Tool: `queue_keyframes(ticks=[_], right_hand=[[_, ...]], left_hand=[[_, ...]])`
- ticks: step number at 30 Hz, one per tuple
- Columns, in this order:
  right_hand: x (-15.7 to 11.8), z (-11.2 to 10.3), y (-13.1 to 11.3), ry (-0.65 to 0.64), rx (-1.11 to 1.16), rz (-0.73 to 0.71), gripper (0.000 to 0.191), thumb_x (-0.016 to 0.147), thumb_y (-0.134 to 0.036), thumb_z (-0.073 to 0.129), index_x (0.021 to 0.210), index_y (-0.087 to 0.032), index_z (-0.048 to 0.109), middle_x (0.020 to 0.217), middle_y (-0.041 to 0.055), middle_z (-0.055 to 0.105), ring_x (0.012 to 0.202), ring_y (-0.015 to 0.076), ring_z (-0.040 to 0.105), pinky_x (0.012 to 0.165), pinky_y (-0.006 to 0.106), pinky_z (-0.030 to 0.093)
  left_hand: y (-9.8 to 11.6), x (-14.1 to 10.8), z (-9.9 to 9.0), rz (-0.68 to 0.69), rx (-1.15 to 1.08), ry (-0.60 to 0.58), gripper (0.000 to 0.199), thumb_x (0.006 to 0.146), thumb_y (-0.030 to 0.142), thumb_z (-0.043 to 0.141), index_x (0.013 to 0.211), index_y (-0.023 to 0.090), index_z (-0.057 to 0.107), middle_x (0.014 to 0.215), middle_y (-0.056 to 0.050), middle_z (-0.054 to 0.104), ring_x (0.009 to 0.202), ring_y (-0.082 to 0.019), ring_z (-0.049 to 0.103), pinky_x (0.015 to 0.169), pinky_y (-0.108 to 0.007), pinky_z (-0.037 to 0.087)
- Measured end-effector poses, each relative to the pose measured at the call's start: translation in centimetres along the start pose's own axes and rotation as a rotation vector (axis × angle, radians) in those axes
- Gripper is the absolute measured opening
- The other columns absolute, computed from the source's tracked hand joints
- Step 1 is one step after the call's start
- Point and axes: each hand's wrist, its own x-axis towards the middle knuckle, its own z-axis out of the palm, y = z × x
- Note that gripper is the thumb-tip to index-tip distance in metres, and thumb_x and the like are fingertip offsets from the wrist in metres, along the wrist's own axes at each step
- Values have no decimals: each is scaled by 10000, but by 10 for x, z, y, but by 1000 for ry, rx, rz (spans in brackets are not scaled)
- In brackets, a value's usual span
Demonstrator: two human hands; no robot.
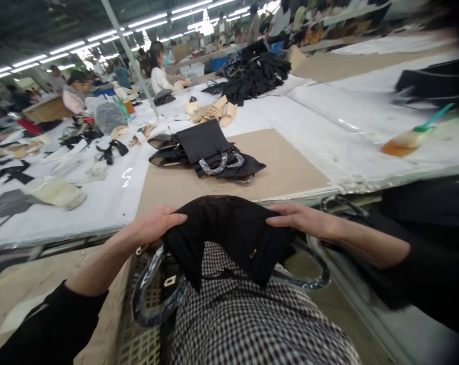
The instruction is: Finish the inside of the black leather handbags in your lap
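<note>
A black handbag (229,223) is stretched between my two hands, just above my checked apron and in front of the table edge. My left hand (156,222) pinches its left end between thumb and fingers. At the opposite end my right hand (301,219) grips it the same way, thumb on top. Plastic-wrapped handles, a left one (153,309) and a right one (320,271), hang at the two sides. A small gold-coloured fitting (253,253) shows on the dark fabric. The fingers under the bag are hidden.
On a brown board (282,157) lies a stack of black bags (202,147). Behind it are tan pieces (217,111) and a black heap (248,76). A bottle of amber liquid (402,144) is at right, a pale container (56,192) at left. Co-workers (161,71) sit beyond.
</note>
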Motion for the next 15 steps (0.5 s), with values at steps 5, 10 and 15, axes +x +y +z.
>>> queue_keyframes(ticks=[5,10,15], right_hand=[[28,14,-34,221,27,-116,484,848,-526,656,1153,-149,651,809,55,715,683,201,662,583,287,550],[54,22,-82,194,127,-293,521,929,-594,508,1180,-150,617,1142,146,694,984,250,670,828,358,571],[72,26,-85,246,146,-379,399,884,-496,626,1143,-193,643,1238,130,662,1077,262,651,866,332,567]], left_hand=[[-15,-27,-14,-195,-277,99,335,741,482,621,665,157,593,539,32,531,469,-120,459,440,-212,323],[-68,-78,-35,-243,-308,653,314,658,466,690,737,165,658,633,-26,648,620,-196,630,482,-240,456],[-122,-165,-56,-265,-198,960,358,463,308,752,802,208,695,993,-99,723,1197,-387,544,870,-399,531]])
